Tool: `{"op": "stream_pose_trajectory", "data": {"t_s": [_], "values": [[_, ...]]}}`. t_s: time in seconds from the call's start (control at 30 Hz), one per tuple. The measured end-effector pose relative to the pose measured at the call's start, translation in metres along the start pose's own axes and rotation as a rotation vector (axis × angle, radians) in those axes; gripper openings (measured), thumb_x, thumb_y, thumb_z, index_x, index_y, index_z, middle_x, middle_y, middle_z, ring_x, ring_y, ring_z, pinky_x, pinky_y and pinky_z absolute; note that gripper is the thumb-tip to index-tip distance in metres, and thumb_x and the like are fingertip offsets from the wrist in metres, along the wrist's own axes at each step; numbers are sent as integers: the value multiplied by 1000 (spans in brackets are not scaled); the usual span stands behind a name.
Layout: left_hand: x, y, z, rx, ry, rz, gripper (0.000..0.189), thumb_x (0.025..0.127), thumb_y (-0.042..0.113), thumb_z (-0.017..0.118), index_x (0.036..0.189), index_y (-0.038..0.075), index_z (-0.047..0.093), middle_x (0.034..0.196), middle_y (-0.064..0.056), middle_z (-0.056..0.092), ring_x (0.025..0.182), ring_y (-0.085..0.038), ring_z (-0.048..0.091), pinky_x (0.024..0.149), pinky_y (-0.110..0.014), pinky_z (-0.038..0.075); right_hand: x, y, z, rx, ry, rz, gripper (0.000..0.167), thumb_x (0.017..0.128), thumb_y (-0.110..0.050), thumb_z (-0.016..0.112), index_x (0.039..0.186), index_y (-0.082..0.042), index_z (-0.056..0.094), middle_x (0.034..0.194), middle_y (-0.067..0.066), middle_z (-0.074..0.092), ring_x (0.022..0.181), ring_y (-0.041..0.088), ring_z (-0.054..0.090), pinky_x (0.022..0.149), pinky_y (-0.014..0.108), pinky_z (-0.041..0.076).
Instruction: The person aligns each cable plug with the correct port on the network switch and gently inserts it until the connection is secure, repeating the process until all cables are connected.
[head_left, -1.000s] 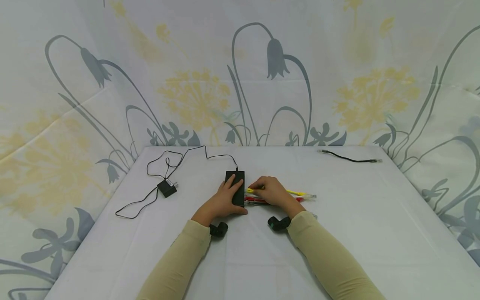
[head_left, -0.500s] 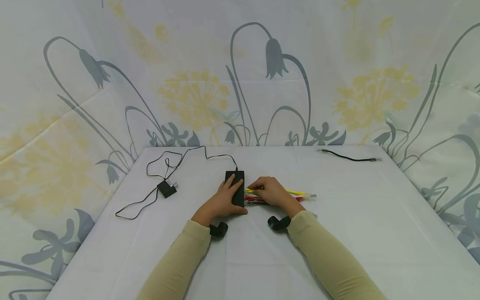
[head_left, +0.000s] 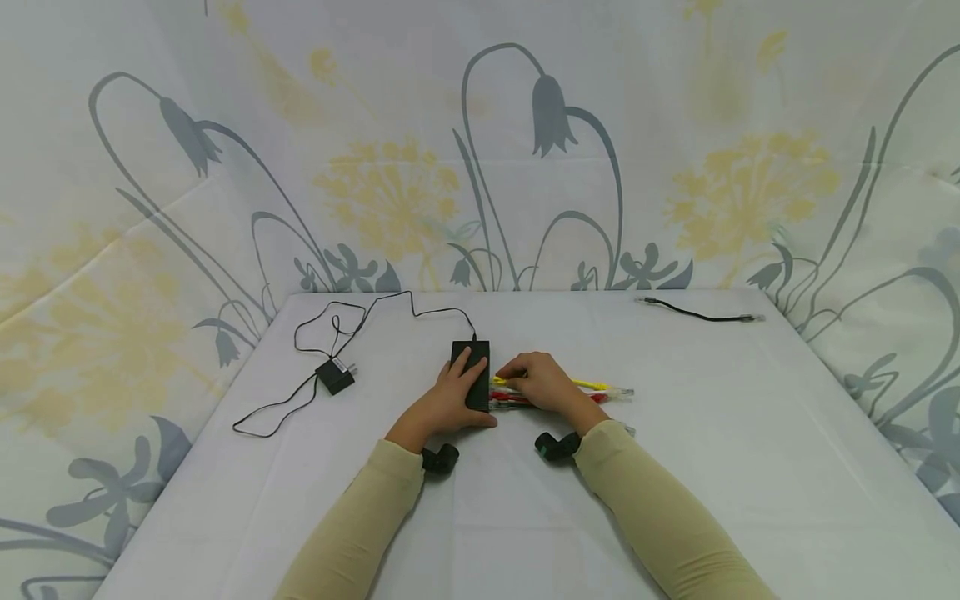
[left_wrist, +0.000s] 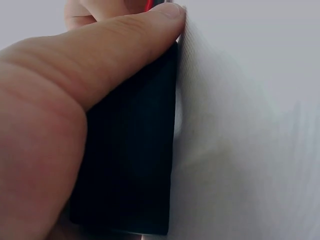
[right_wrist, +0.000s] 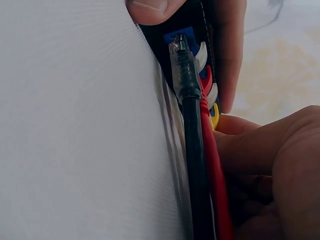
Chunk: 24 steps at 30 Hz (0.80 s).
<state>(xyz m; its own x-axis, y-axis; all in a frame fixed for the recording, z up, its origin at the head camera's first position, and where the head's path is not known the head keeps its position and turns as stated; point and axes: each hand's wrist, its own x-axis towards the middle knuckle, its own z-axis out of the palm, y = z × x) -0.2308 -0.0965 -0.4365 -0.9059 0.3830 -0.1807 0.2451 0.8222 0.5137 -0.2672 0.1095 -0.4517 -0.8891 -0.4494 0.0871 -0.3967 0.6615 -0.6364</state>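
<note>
In the head view my left hand (head_left: 448,398) holds a black network switch (head_left: 480,397) on the table, fingers spread over its top and thumb along its near end. The left wrist view shows that thumb across the dark casing. My right hand (head_left: 550,385) pinches a yellow network cable (head_left: 591,385) close to the switch's right side. In the right wrist view, a black network cable (right_wrist: 193,155) and a red network cable (right_wrist: 216,172) run up to the row of blue ports. The black one's plug overlaps the end port; the yellow plug is mostly hidden by fingers.
A black power adapter (head_left: 335,377) lies at the left, its thin cord (head_left: 442,311) looping round to the switch's far end. Another short black cable (head_left: 697,316) lies at the table's back right. Floral cloth (head_left: 405,200) hangs behind and at both sides.
</note>
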Motion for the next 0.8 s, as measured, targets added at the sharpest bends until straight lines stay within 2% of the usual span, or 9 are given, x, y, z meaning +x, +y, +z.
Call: {"op": "stream_pose_trajectory", "data": {"t_s": [0.47, 0.8], "values": [[0, 2, -1, -14, -7, -5, 101, 78, 51, 77, 157, 27, 18, 165, -3, -4, 149, -44, 1, 110, -63, 29, 2, -4, 3, 4, 20, -6, 20, 92, -10, 64, 107, -11, 75, 107, 4, 72, 103, 23, 65, 92, 43, 51], [1, 0, 2, -11, 2, -8, 101, 77, 52, 77, 156, 29, 18, 165, -2, -4, 149, -43, 1, 110, -63, 29, 2, -3, 3, -35, 11, -6, 20, 92, -12, 64, 108, -13, 76, 105, 2, 73, 102, 22, 65, 92, 43, 51]]}}
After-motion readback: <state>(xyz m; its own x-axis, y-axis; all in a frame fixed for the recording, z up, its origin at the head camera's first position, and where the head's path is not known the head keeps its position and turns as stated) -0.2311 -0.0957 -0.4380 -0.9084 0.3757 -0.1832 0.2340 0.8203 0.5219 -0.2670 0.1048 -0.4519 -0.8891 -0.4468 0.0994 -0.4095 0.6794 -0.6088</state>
